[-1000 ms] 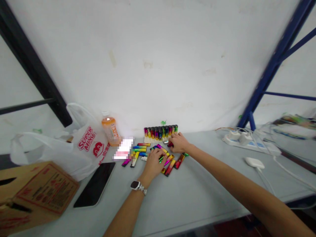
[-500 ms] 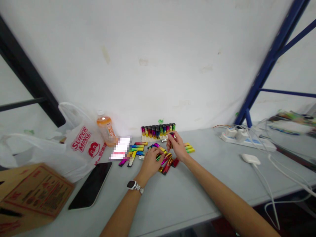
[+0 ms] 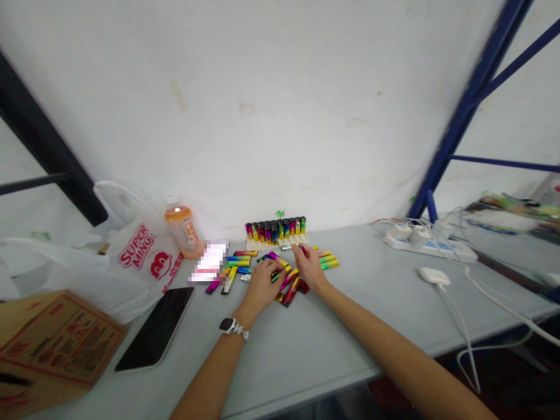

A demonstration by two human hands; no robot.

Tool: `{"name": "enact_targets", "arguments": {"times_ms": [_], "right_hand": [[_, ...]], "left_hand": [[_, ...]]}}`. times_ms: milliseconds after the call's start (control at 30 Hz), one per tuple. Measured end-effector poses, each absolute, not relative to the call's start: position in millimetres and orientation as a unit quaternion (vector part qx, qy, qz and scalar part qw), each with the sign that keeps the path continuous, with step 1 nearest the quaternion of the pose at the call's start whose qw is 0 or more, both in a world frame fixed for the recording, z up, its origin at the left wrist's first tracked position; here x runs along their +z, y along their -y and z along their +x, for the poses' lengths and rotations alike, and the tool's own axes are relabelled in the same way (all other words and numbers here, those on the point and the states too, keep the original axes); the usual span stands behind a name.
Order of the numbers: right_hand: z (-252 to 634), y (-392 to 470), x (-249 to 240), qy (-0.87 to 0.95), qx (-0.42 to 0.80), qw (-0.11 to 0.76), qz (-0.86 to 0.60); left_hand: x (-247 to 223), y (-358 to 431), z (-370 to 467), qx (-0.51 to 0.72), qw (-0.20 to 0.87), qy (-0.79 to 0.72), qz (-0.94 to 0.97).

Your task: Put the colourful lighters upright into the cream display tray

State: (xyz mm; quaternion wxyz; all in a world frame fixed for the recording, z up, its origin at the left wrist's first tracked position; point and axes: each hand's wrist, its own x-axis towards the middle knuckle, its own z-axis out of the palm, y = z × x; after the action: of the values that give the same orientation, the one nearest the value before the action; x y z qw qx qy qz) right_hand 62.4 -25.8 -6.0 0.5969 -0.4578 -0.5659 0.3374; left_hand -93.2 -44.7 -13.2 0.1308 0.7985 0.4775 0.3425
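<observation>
Several shiny coloured lighters (image 3: 291,291) lie in a loose pile on the grey table. My left hand (image 3: 263,280), with a watch on its wrist, rests over the pile, its fingers curled round a green and black lighter (image 3: 276,276). Just right of it, my right hand (image 3: 307,263) is closed in a pinch at the back of the pile; what its fingertips hold is too small to make out. Behind the hands, a pale holder (image 3: 255,245) against the wall bears upright lighters (image 3: 280,228) in rows.
To the left are a bright sheet-like screen (image 3: 210,261), an orange bottle (image 3: 180,227), a white plastic bag (image 3: 126,274), a black tablet (image 3: 156,329) and a cardboard box (image 3: 61,350). A power strip (image 3: 433,248), a white charger (image 3: 434,276) and cables lie right.
My right hand has come down from the holder's right end to the back of the pile. My left hand stays over the pile. The whole view has shifted slightly.
</observation>
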Motion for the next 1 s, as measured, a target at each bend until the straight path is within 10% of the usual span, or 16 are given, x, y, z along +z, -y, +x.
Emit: {"name": "enact_targets", "arguments": {"times_ms": [267,500,1000], "right_hand": [[63.9,24.1,-7.3,0.555,0.312,0.602,-0.482],[65.6,23.7,1.8,0.471,0.566,0.577,-0.353],[106.5,-57.9,10.0,0.616,0.251,0.596,-0.451]], "left_hand": [[-14.1,44.7,-93.3,0.343,0.128,-0.478,0.799],[-12.4,45.2,-93.5,0.336,0.128,-0.476,0.802],[-13.8,46.7,-93.8,0.328,0.126,-0.484,0.801]]}}
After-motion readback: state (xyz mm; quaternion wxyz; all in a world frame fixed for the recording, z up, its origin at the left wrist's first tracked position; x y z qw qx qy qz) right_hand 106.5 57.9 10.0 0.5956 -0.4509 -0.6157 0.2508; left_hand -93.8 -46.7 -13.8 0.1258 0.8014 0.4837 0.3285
